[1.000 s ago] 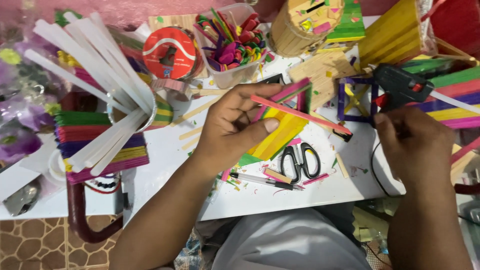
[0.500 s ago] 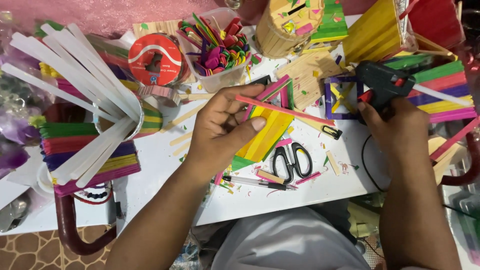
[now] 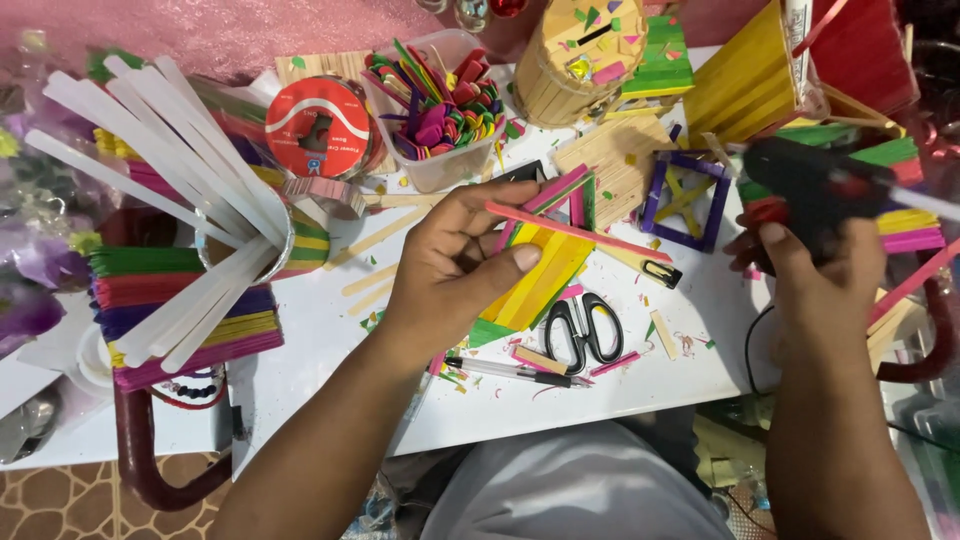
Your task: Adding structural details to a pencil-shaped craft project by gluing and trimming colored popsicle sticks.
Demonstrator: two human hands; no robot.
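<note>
The right hand (image 3: 815, 290) has drawn back to the right of the frame, gripping the black glue gun (image 3: 815, 185). At centre, the left hand (image 3: 455, 270) pinches a pink stick (image 3: 590, 232) above the desk (image 3: 320, 340), near the scissors (image 3: 582, 330).

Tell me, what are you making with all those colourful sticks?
A person is working at a white table covered in craft sticks. The left hand pinches a thin pink stick and holds it above a yellow stick panel. The right hand grips a black glue gun, lifted off to the side, away from the stick. Black scissors and a pen lie on the table near the panel, and a purple stick frame sits behind it.
</note>
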